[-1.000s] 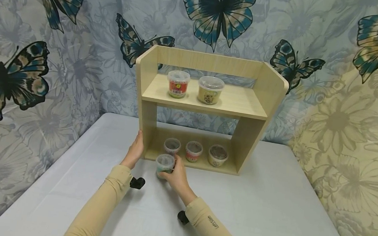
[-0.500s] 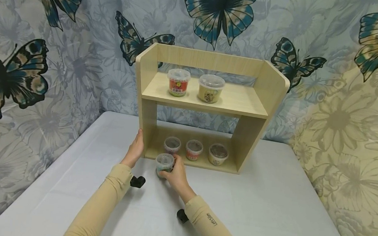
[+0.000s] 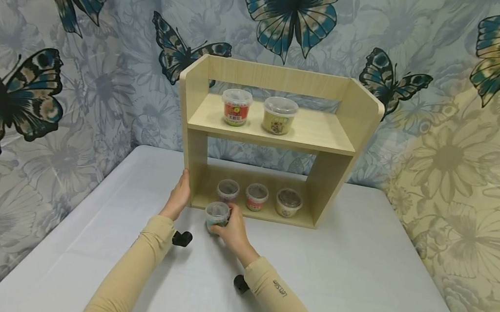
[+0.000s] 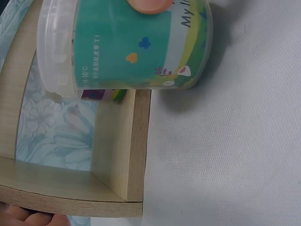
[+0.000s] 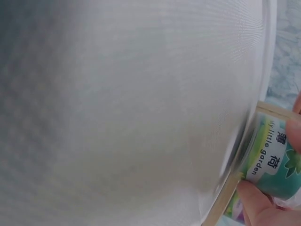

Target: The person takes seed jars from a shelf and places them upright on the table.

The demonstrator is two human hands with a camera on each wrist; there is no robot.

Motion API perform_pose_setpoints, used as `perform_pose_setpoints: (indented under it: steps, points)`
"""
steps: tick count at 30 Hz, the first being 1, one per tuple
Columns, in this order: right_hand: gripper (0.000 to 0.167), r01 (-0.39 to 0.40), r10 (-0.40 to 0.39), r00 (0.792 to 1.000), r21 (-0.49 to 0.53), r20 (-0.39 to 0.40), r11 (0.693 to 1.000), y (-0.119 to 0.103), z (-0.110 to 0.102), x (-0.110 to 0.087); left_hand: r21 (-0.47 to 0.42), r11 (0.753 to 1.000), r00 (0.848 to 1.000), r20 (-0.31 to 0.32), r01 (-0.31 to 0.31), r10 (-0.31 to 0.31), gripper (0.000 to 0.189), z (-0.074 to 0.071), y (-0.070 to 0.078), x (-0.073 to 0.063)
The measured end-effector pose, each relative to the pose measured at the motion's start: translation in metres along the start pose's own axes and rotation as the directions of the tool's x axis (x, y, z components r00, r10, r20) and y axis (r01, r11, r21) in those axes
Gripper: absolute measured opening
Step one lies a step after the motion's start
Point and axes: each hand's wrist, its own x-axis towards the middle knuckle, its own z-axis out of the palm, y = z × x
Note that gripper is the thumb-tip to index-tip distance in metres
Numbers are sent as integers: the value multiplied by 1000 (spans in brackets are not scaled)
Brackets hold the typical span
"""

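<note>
My right hand (image 3: 234, 230) grips a small clear plastic tub (image 3: 216, 214) just in front of the wooden shelf's lower left corner. The tub has a transparent lid and a green label reading "My little garden" in the right wrist view (image 5: 270, 155). Thumb and fingers lie on opposite sides of it. My left hand (image 3: 178, 197) rests with fairly straight fingers against the outer left side of the two-tier shelf (image 3: 269, 139). Fingertips (image 4: 35, 219) show beyond that side panel in the left wrist view. Directly behind the held tub stands a purple-labelled tub (image 3: 227, 189) on the bottom board.
Farther right on the bottom board are a red-labelled tub (image 3: 256, 196) and a cream tub (image 3: 289, 203). Up on the upper board stand a red-and-green tub (image 3: 236, 107) and a wider yellow tub (image 3: 279, 116). White cloth covers the table (image 3: 355, 272); butterfly-patterned walls rise behind.
Both hands and the held tub stay nearly where they were, the tub shifting very slightly left. The head view has tilted a little, so the shelf sits slightly higher in the frame.
</note>
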Motion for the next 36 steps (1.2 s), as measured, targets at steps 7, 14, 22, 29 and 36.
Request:
perform_pose_setpoints:
  steps: [7, 14, 22, 29, 36]
  points:
    - [74, 9, -8, 1000, -38, 14, 999, 3, -1, 1, -3, 1000, 1000, 11, -3, 4, 83, 1, 1, 0]
    - [75, -18, 21, 998, -51, 52, 999, 2, -2, 1, -10, 1000, 1000, 9, 15, -15, 82, 0, 5, -3]
    - [75, -35, 39, 997, -66, 62, 997, 4, 0, 2, -26, 999, 1000, 4, 30, -30, 84, 0, 6, -3]
    - [78, -18, 26, 990, -59, 137, 998, 5, -6, 3, -34, 999, 999, 7, 32, -32, 85, 0, 4, -1]
    - [94, -83, 79, 960, 3, 270, 997, 2, -20, 4, -19, 999, 999, 10, 42, -42, 87, -2, 3, -1]
